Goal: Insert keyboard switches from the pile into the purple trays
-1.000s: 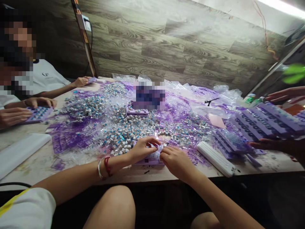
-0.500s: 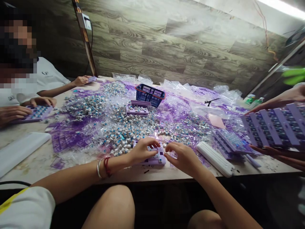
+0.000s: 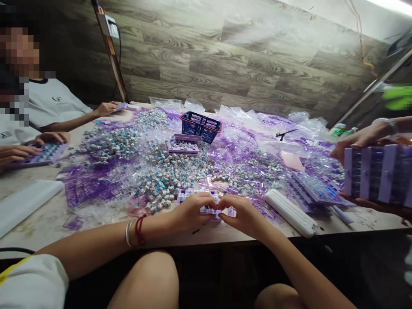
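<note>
A small purple keyboard case lies at the table's front edge, partly filled with pale switches with blue stems. My left hand is curled over its middle and right end, fingers and thumb bent down onto it. At the right end, my right hand has thumb and forefinger drawn together, tips against those of my left hand. Whatever sits between the fingertips is too small or hidden to make out. Just behind the case spreads a big heap of loose keyboard switches, white-grey with blue stems.
Another purple case rests on the heap before a dark blue basket. A white bar-shaped object and stacked purple keyboards lie right. Co-workers' hands work at left; a person at right holds purple keyboards. Purple plastic sheets lie left.
My right hand has moved slightly left, its fingertips now meeting those of my left hand. The person at right has shifted and turned the held stack of keyboards. The view has moved slightly.
</note>
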The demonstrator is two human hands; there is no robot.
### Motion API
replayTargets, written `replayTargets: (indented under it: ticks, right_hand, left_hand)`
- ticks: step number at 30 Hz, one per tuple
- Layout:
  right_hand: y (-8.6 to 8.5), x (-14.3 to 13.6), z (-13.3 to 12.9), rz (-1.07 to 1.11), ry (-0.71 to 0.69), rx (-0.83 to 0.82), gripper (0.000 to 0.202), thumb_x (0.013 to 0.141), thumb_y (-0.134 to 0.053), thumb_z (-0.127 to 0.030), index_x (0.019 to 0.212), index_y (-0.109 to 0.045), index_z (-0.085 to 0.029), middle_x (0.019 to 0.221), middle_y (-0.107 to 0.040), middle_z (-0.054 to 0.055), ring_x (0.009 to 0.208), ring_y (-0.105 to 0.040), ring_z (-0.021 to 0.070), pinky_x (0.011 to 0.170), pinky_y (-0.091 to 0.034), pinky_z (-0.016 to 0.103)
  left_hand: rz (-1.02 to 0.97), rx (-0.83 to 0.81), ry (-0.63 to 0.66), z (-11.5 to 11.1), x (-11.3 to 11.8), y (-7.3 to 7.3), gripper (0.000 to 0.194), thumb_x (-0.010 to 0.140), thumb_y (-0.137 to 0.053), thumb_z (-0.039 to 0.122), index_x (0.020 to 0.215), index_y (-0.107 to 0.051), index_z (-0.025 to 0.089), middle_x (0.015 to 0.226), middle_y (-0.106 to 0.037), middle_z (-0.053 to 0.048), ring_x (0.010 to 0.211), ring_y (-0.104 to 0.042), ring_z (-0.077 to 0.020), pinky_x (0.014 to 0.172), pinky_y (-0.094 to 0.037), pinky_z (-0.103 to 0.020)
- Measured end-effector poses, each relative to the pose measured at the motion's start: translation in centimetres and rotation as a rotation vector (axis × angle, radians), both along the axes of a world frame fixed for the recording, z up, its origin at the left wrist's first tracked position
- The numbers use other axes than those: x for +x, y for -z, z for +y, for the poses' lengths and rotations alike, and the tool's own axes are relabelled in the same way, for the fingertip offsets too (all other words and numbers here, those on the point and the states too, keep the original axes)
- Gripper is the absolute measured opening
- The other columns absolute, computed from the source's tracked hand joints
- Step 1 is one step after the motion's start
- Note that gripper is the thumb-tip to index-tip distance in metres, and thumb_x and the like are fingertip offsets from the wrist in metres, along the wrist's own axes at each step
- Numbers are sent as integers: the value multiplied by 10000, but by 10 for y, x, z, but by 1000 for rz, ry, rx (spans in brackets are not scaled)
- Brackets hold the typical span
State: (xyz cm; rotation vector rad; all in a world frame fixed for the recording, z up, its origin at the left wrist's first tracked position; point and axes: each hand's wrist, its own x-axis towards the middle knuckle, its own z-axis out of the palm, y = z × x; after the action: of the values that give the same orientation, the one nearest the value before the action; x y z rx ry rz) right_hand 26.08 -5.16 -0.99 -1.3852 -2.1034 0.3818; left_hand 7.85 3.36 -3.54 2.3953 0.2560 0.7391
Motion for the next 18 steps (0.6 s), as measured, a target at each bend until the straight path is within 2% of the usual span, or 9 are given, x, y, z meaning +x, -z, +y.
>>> replayTargets:
  ticks: [7,18]
  right_hand:
    - [3,6,1,40,-22,-8,181,713,-599,-22,782,-637,-185,758,-657,8,719,-607,139,672,-457,249]
    - [4,6,3,79,-48,-23,152,751,-608,-52,785,-673,-185,801,-692,29,763,-632,152,710,-481,263]
  left_hand:
    - [49,120,-60,-3,-1,4,121,749,-637,119,853,-615,178,875,-628,-32,865,-557,-178,801,-429,-282]
    - [65,164,-87,-2,-2,1,128,724,-637,121,834,-618,185,858,-647,-20,835,-565,-179,808,-424,-304]
